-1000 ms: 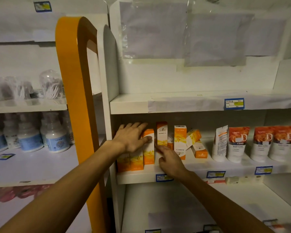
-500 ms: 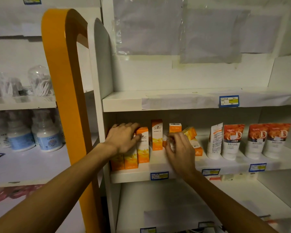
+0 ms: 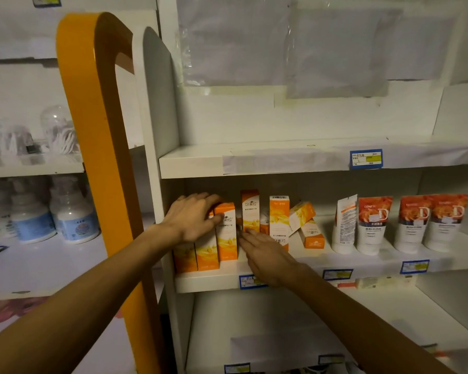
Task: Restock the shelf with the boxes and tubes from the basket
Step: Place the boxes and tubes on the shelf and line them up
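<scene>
White shelving fills the view, and the middle shelf [image 3: 362, 263] has bare board at its front lip under the right hand [image 3: 268, 259], which reaches with straight, nearly joined fingers into the gap between upright orange boxes [image 3: 250, 210]. At the shelf's left wall the left hand [image 3: 193, 218] lies over the front row of boxes, fingers loosely curved on their tops. Farther right stand tubes [image 3: 414, 222] marked with a large "D"; smaller print is unreadable.
</scene>
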